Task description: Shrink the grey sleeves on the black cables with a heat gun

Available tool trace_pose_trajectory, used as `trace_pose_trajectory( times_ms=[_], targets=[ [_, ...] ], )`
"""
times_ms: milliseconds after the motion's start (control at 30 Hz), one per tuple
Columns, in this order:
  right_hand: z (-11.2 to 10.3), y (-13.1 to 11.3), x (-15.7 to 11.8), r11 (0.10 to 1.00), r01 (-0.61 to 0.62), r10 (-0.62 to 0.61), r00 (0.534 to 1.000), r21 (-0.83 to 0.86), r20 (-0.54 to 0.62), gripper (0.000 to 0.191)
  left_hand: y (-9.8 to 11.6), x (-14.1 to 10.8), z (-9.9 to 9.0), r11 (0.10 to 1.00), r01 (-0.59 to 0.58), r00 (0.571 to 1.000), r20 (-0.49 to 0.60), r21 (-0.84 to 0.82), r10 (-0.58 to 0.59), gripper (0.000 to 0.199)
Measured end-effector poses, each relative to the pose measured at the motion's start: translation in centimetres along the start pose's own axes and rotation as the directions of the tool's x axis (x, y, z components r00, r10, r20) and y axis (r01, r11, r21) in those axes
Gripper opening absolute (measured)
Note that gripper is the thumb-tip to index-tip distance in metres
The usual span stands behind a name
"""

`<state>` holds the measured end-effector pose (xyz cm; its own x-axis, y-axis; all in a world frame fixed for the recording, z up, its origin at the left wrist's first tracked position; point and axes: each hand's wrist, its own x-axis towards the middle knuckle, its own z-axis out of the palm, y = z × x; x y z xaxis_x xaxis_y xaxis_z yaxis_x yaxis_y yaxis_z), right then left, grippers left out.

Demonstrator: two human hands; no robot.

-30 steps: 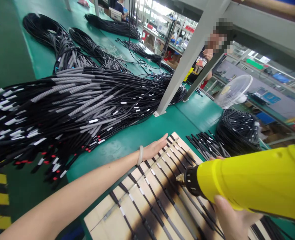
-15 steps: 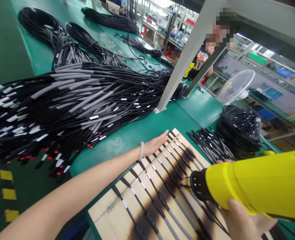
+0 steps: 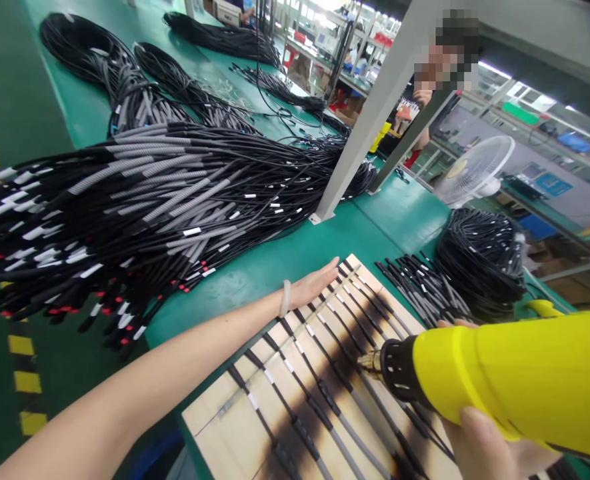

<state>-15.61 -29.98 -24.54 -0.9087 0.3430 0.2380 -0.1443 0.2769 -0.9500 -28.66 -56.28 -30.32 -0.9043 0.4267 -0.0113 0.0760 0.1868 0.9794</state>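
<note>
Heat gun, nozzle pointing left, right hand gripping it, left hand open

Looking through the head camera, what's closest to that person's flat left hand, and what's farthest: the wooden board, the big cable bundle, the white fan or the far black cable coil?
From the left hand, nearest first:
1. Wooden board: directly under the fingers.
2. Big cable bundle: ahead and to the left, on the green bench.
3. White fan: off to the right, beyond the bench.
4. Black cable coil: far end of the bench.
</note>
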Motion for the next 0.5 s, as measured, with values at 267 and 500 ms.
trace_pose_trajectory(
  times_ms=[267,500],
  targets=[
    [0.5,-0.5,-0.2,0.999,0.042,-0.042,0.999,-0.010,0.022,0.056,0.1,0.0,0.2,1.000,0.008,1.000,-0.005,0.006,-0.008,0.089],
    [3.2,-3.2,2.0,0.995,0.090,-0.087,0.994,0.049,-0.068,0.067,-0.3,0.0,0.0,1.000,-0.019,1.000,0.001,0.020,0.019,0.088]
  ],
)
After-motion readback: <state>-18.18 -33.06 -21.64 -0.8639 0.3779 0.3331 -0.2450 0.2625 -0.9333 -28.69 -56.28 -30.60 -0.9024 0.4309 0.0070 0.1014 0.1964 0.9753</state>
